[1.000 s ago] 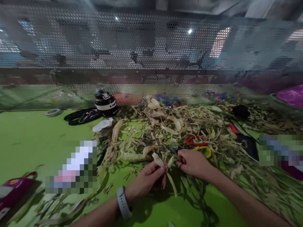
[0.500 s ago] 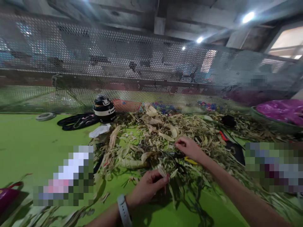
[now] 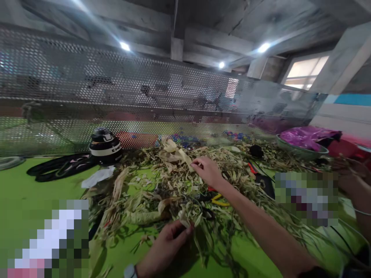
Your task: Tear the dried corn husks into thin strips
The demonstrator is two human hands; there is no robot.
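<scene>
Low in front, my left hand (image 3: 165,244) is closed in a pinch on a small bunch of pale corn husk (image 3: 184,219), with thin strips hanging below it. Farther off, my right hand (image 3: 208,172) reaches over the pile of dried husks (image 3: 171,175). Its thumb and finger close on the edge of a pale yellow husk piece (image 3: 184,156) that stands up from the pile. Between the hands lies a tool with yellow handles (image 3: 219,200), partly covered by husk strips.
A black and white jug (image 3: 106,148) stands at the back left, beside black straps (image 3: 60,166) and a white tissue (image 3: 98,177). At right sits a green basin (image 3: 301,152) with a purple plastic bag (image 3: 304,137). Another person's arm (image 3: 355,185) shows at the right edge. A perforated metal screen (image 3: 174,100) runs behind.
The view has turned right, so things sit farther left. My right hand has reached farther into the pile and now pinches a pale husk piece. My left hand keeps its hold.
</scene>
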